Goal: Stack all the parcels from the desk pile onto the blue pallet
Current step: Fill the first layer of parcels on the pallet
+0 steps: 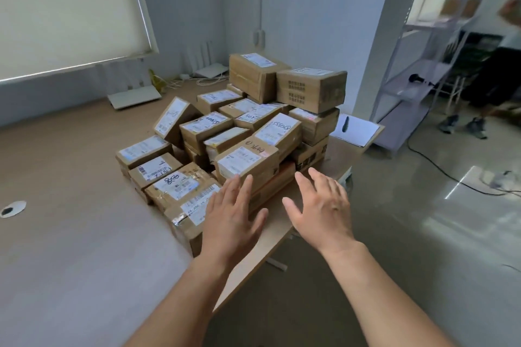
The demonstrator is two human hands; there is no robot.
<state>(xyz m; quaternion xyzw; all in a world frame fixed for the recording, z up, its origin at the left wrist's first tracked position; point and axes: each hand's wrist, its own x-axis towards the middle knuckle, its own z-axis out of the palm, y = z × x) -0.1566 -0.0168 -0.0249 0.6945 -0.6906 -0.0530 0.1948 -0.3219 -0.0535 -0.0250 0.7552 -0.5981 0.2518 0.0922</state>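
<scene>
Parcels [239,127] in brown cardboard sit heaped at the corner of the desk [70,177]. My left hand [234,220] and right hand [321,208] hover at the pile's near edge, fingers spread, holding nothing.

Room interior: pale grey-blue walls [310,8] meet at a corner behind a beige desk [70,234], with a drawn white roller blind [64,8] lit by daylight at upper left. A white router [210,69] and a second white router [135,96] stand along the desk's far edge, a round cable port [12,208] sits at its left, and sheets of paper [356,128] rest on its right corner. At right, a grey metal shelving unit [423,70] stands on a glossy grey floor [423,234] crossed by a black cable [439,169]; a blurred second person [496,79] stands beyond it.
</scene>
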